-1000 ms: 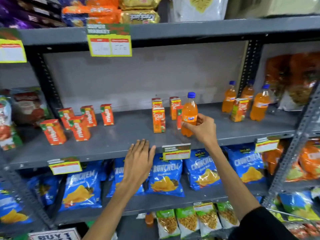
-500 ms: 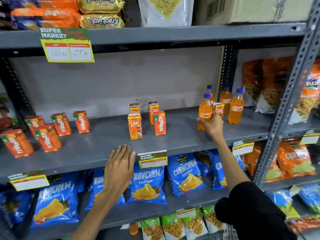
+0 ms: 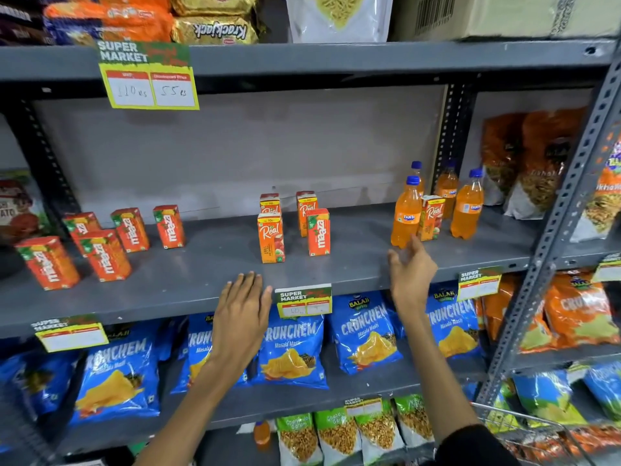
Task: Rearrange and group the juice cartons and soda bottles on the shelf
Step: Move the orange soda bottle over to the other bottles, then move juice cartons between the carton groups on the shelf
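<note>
Nearest me, my left hand [image 3: 242,309] lay flat on the front lip of the grey metal shelf [image 3: 188,280], fingers spread and holding nothing. My right hand [image 3: 411,269] hung loose and empty just below the front Fanta bottle [image 3: 406,215], a clear plastic bottle of orange soda with a blue cap. A boxy Real carton [image 3: 431,217] stood beside it, partly hiding three more bottles [image 3: 467,205] behind. Mid-shelf stood four small cartons [image 3: 271,237]; five Maaza cartons [image 3: 104,253] clustered left, their print blurred.
</note>
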Motion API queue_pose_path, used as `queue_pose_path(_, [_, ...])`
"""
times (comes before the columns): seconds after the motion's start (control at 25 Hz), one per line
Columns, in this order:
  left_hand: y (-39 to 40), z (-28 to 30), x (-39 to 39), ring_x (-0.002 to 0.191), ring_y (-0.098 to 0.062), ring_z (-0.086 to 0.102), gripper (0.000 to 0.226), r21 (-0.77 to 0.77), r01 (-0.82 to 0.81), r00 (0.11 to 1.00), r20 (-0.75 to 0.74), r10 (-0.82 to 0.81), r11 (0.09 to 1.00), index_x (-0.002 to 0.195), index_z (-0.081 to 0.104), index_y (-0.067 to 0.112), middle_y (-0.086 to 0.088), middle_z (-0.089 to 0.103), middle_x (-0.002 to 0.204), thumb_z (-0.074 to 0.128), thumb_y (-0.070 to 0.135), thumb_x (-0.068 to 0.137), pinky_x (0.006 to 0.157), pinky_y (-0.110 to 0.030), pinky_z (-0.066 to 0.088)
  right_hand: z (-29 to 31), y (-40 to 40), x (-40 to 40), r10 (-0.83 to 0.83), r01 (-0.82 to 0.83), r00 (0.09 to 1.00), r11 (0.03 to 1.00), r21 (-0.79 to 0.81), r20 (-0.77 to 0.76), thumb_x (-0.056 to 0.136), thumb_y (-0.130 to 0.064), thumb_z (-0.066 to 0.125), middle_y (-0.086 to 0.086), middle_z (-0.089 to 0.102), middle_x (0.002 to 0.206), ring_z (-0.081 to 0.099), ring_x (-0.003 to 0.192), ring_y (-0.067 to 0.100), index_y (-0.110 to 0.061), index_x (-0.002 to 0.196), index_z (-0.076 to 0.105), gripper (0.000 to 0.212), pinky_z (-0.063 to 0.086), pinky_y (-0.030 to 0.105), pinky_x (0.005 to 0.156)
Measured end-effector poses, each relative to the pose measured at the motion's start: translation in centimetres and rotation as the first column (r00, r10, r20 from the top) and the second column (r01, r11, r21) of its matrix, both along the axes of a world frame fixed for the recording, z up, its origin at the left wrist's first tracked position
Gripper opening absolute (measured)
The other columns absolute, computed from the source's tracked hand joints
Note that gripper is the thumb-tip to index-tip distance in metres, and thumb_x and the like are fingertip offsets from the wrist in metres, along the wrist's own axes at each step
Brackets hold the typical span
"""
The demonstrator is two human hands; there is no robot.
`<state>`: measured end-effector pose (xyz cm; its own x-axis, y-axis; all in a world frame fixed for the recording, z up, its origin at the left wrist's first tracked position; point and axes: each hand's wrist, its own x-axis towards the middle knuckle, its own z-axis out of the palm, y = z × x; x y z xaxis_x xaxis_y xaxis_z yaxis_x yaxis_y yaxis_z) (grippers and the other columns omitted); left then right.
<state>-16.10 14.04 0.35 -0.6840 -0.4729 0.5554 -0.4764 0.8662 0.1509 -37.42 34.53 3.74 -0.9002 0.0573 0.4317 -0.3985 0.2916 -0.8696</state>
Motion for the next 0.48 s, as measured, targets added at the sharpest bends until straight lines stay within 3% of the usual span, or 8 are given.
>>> queue_pose_path(0.12, [0.1, 0.2, 0.3, 0.132, -0.031, 0.057, 0.063, 0.004, 0.011, 1.000, 0.006, -0.011, 1.000, 0.133, 0.062, 0.003, -0.015, 0.064, 0.137, 0.024, 0.043, 0.103, 0.116, -0.047, 0.039, -0.2, -3.3, 2.5, 0.108, -0.108, 0.994, 0.994, -0.018, 0.009, 0.092, -0.014, 0.070, 0.006, 0.072, 0.112, 0.068, 0.098, 0.014, -0.007, 0.141, 0.054, 0.053, 0.058, 0.034, 0.095])
queue_pose_path(0.24, [0.0, 0.3, 0.8, 0.133, -0.031, 0.056, 0.063, 0.001, 0.009, 1.000, 0.017, -0.009, 1.000, 0.134, 0.061, 0.003, -0.015, 0.064, 0.138, 0.024, 0.043, 0.103, 0.117, -0.046, 0.038, 1.6, -7.1, 2.7, 0.211, -0.216, 0.974, 0.975, 0.047, 0.085, 0.084, -0.025, 0.079, 0.013, 0.069, 0.121, 0.067, 0.109, 0.021, -0.002, 0.141, 0.053, 0.067, 0.053, 0.028, 0.095])
queue_pose_path(0.32, [-0.1, 0.3, 1.2, 0.134, -0.031, 0.056, 0.063, 0.000, -0.007, 1.000, 0.026, 0.007, 1.000, 0.135, 0.060, 0.002, -0.016, 0.063, 0.139, 0.024, 0.042, 0.103, 0.118, -0.046, 0.038, 2.6, -9.5, 2.6, 0.267, -0.279, 0.953, 0.958, 0.069, 0.144, 0.079, -0.030, 0.084, 0.017, 0.068, 0.123, 0.066, 0.112, 0.026, 0.003, 0.138, 0.054, 0.073, 0.048, 0.025, 0.084])
queue_pose_path(0.4, [-0.3, 0.4, 1.3, 0.134, -0.031, 0.055, 0.060, 0.001, -0.025, 0.999, 0.037, 0.025, 1.000, 0.135, 0.060, 0.002, -0.016, 0.063, 0.139, 0.028, 0.041, 0.104, 0.118, -0.046, 0.038, 2.8, -11.6, 2.4, 0.294, -0.314, 0.936, 0.946, 0.080, 0.195, 0.075, -0.030, 0.087, 0.017, 0.070, 0.117, 0.070, 0.103, 0.026, 0.002, 0.123, 0.059, 0.064, 0.048, 0.025, 0.074])
queue_pose_path(0.48, [-0.4, 0.4, 1.2, 0.136, -0.030, 0.054, 0.054, 0.009, -0.034, 0.998, 0.049, 0.033, 0.999, 0.136, 0.059, 0.002, -0.015, 0.062, 0.141, 0.033, 0.039, 0.106, 0.119, -0.045, 0.036, 2.8, -12.8, 2.1, 0.287, -0.311, 0.933, 0.947, 0.082, 0.216, 0.075, -0.028, 0.087, 0.015, 0.072, 0.115, 0.071, 0.101, 0.026, -0.001, 0.117, 0.062, 0.056, 0.049, 0.026, 0.073])
